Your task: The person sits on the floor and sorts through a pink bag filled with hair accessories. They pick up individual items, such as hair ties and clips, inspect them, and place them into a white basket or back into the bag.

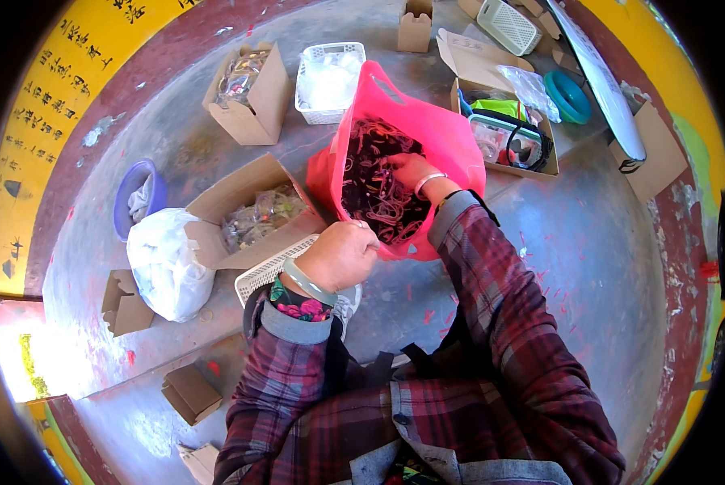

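A bright pinkish-red bag (451, 149) with a cut-out handle stands open in front of me. Inside lies a tangled heap of thin dark and pink cord loops (378, 198). My left hand (342, 255) is closed on the bag's near rim, at its left corner. Reaching over the right side, my right hand (415, 172) is down in the bag against the loops. Its fingers are bent together, and their tips are partly lost among the cords, so what they hold cannot be made out.
Left of the bag are a carton of small clear packets (257, 222), a white plastic bag (168, 263) and a purple basin (136, 198). Beyond stand a tall carton (253, 113) and a white basket (330, 113). An open carton (540, 166) and teal basin (567, 97) are right.
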{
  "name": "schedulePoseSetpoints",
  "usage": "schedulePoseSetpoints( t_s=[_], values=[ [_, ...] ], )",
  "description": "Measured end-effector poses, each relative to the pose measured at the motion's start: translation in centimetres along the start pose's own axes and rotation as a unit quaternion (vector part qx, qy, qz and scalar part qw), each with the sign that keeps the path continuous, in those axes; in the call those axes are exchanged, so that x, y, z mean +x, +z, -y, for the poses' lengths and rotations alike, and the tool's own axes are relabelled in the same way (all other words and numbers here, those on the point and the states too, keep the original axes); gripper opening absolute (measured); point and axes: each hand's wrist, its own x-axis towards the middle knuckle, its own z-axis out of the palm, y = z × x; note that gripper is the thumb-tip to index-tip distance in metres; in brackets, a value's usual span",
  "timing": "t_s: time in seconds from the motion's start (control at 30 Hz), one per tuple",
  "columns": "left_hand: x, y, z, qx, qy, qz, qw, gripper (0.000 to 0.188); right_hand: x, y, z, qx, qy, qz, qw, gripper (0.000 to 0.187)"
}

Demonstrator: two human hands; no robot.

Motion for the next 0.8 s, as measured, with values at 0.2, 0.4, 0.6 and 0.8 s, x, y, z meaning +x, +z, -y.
schedulePoseSetpoints(
  t_s=[0.2,0.4,0.6,0.8],
  values=[
    [0.3,0.6,0.7,-0.002,0.021,0.002,1.000,0.014,1.7,3.8,-0.8,0.062,-0.037,0.027,0.997,0.046],
    [0.2,0.5,0.7,0.018,0.021,0.002,1.000,0.015,1.2,3.3,-0.9,0.089,-0.118,0.174,0.974,0.033],
    [0.1,0.6,0.7,0.026,0.013,-0.002,1.000,0.015,-2.1,-0.8,1.6,-0.115,-0.073,0.243,0.961,0.026],
    [0.1,0.8,1.0,0.033,0.014,-0.011,0.999,0.013,-1.8,-3.0,-1.1,-0.145,-0.067,0.111,0.981,0.028]
  ],
)
